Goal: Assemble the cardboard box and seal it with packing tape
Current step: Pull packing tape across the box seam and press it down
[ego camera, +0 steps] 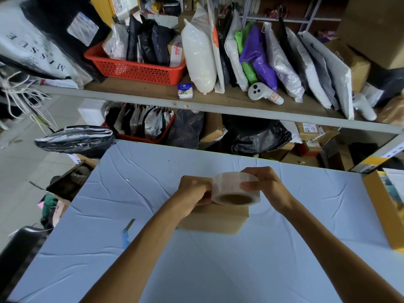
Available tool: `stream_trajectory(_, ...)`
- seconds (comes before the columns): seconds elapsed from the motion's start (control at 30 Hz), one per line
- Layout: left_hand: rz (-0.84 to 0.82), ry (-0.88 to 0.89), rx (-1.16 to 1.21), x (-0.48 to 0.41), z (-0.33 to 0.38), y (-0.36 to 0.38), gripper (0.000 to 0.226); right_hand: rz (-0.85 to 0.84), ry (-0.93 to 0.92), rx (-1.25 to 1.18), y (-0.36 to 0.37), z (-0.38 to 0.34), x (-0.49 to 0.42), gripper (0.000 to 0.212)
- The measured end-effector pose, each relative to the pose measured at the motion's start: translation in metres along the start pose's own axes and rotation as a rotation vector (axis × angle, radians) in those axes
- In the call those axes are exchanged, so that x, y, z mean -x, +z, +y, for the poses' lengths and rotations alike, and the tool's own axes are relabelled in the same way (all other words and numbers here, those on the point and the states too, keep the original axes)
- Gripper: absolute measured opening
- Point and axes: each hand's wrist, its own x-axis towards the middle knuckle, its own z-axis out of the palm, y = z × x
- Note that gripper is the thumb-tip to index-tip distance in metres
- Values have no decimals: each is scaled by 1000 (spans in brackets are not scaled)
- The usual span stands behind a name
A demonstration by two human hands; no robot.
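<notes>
A small brown cardboard box [215, 219] stands closed on the blue-covered table [284, 248], just in front of me. Above its top I hold a roll of clear packing tape [236, 191] with a brown core. My right hand [265, 184] grips the roll from its right side, fingers wrapped over the top. My left hand [194, 194] pinches the roll's left edge, where the tape end seems to be, and rests over the box's top left part. Most of the box top is hidden by my hands and the roll.
A blue utility knife [128, 231] lies on the table to the left of the box. A yellow-edged carton [384, 213] sits at the table's right edge. Behind the table, shelves [153, 99] hold a red basket [135, 68], bagged parcels and cardboard boxes.
</notes>
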Motion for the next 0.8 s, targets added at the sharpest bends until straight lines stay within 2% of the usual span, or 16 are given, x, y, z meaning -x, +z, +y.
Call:
stream_trajectory(0.3,-88,143,-49,14,-1,-8,15,26,9,-72,-1,4,-2,13)
stream_trajectory(0.43,-78,241,-72,14,-5,-6,42,39,12,-64,0,4,-4,15)
stream_trajectory(0.5,-45,324,-97,17,-7,-6,48,52,16,-61,0,4,-4,13)
stream_trajectory(0.63,-48,481,-117,25,-8,-8,47,65,16,-66,-1,5,-4,13)
stream_trajectory(0.8,-15,562,-221,22,-11,-12,33,54,13,-45,0,4,-6,15)
